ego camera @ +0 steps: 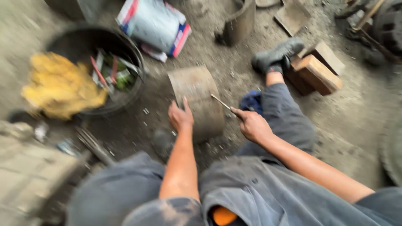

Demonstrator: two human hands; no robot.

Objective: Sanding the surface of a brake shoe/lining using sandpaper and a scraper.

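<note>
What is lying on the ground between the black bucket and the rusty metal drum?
In the head view, only dirt ground with a few small pale bits lies between the black bucket and the rusty drum. The left hand rests on the drum's near edge.

Under our left hand's fingers (184, 109) the metal drum (197, 100) is rusty brown, and the thin rod (221, 102) pinched in our right hand's fingers (239, 114) looks pale grey, though blur makes that uncertain. Beyond the left fingertips sits a black tub (130, 54) with a yellow rag (60, 86) and red and green scraps. Past the right fingers we see a dark blue cloth (251, 101), grey trousers (289, 117) and tan wooden blocks (317, 73).
</note>
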